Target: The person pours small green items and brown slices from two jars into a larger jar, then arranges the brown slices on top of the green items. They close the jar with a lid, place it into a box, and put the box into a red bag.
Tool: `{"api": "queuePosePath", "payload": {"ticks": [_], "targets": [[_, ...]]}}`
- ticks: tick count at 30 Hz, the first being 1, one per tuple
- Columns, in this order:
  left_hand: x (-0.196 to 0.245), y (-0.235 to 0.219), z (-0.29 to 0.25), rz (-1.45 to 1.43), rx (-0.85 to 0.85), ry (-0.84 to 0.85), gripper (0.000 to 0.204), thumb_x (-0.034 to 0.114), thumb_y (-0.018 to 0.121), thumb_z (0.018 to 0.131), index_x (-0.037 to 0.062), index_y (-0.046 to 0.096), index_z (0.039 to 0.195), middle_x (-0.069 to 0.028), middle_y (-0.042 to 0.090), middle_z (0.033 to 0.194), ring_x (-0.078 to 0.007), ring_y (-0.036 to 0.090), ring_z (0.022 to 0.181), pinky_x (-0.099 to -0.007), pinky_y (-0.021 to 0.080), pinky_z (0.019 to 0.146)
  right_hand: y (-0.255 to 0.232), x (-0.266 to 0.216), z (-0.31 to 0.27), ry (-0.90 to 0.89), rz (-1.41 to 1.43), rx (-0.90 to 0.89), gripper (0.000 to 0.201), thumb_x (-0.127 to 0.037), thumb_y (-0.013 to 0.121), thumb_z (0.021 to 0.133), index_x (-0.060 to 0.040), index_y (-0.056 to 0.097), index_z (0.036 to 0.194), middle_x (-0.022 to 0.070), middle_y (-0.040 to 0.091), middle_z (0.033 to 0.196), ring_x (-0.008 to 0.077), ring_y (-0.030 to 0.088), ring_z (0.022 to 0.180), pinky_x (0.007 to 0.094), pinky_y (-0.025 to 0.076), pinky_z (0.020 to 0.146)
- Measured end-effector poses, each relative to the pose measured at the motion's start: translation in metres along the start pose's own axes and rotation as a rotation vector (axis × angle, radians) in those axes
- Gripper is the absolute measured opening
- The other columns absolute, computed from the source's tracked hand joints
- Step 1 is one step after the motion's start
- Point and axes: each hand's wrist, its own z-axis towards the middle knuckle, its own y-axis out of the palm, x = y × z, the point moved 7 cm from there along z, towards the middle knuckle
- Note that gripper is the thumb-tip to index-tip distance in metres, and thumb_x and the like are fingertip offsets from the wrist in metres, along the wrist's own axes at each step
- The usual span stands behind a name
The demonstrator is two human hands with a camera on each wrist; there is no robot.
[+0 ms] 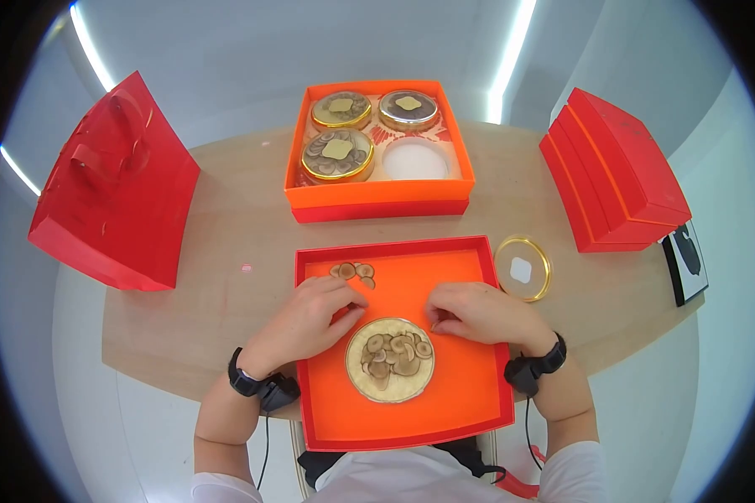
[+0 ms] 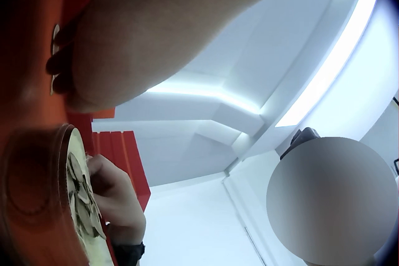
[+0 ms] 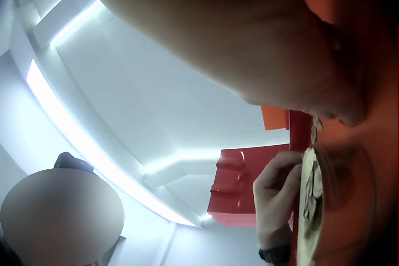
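A round clear jar (image 1: 390, 390) stands inside the red-rimmed orange tray (image 1: 470, 402), with overlapping brown dried slices (image 1: 394, 356) on its pale filling. My left hand (image 1: 315, 314) is at the jar's upper left, fingers bent down close to several loose slices (image 1: 356, 272) on the tray floor. In the left wrist view, pale slices (image 2: 54, 35) show behind its fingertips. On the jar's right, my right hand (image 1: 470, 312) has thumb and fingers bent together near the rim. I cannot tell whether either hand's fingertips hold a slice.
A clear gold-rimmed lid (image 1: 524, 268) lies right of the tray. Behind, an orange box (image 1: 377, 197) holds three lidded jars and a round white recess (image 1: 415, 159). A red bag (image 1: 117, 201) stands left; red boxes (image 1: 617, 172) and a black-and-white box (image 1: 686, 264) stand right.
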Motion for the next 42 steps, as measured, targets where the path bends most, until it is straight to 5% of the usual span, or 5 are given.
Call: {"api": "queuePosePath", "payload": {"ticks": [8, 14, 23, 35, 42], "targets": [[-0.003, -0.001, 0.0, 0.164, 0.059, 0.041, 0.029, 0.008, 0.075, 0.095, 0.0027, 0.072, 0.123, -0.016, 0.068, 0.135, -0.0381, 0.061, 0.131, -0.0488, 0.05, 0.111, -0.026, -0.032, -0.011, -0.143, 0.336, 0.106, 0.017, -0.009, 0.078, 0.095, -0.0021, 0.07, 0.108, 0.0127, 0.075, 0.104, 0.0297, 0.074, 0.088, 0.0396, 0.059, 0.077], [-0.006, 0.0, -0.001, 0.235, 0.027, 0.006, 0.043, 0.009, 0.076, 0.095, 0.0022, 0.067, 0.137, -0.0162, 0.065, 0.144, -0.0377, 0.056, 0.14, -0.0498, 0.046, 0.118, -0.042, -0.013, -0.023, -0.05, -0.362, 0.505, 0.014, -0.006, 0.077, 0.091, -0.0027, 0.072, 0.104, 0.0118, 0.07, 0.102, 0.0314, 0.071, 0.096, 0.0429, 0.059, 0.082], [-0.005, -0.001, 0.0, 0.24, 0.0, 0.002, 0.041, 0.011, 0.076, 0.095, 0.0027, 0.068, 0.135, -0.0159, 0.065, 0.142, -0.0371, 0.057, 0.137, -0.0494, 0.046, 0.118, -0.018, 0.011, -0.016, 0.027, -0.42, 0.274, 0.012, -0.009, 0.076, 0.092, -0.0023, 0.071, 0.101, 0.0134, 0.066, 0.102, 0.0345, 0.069, 0.099, 0.0452, 0.057, 0.085], [-0.002, -0.01, 0.0, 0.195, 0.055, -0.036, 0.037, 0.008, 0.077, 0.093, 0.0037, 0.07, 0.129, -0.0131, 0.071, 0.13, -0.0344, 0.062, 0.13, -0.0469, 0.049, 0.114, -0.021, 0.005, -0.016, 0.042, -0.374, 0.255, 0.013, -0.006, 0.072, 0.094, -0.0011, 0.065, 0.103, 0.0162, 0.068, 0.099, 0.0377, 0.07, 0.095, 0.0474, 0.058, 0.082], [-0.01, -0.003, -0.001, 0.242, 0.063, 0.031, 0.027, 0.005, 0.078, 0.091, 0.0042, 0.075, 0.117, -0.0085, 0.074, 0.121, -0.0309, 0.065, 0.12, -0.0448, 0.051, 0.108, -0.028, -0.034, -0.018, -0.111, 0.101, 0.127, 0.015, -0.011, 0.076, 0.098, -0.0024, 0.071, 0.109, 0.0123, 0.073, 0.107, 0.0324, 0.073, 0.099, 0.041, 0.059, 0.085]]}}
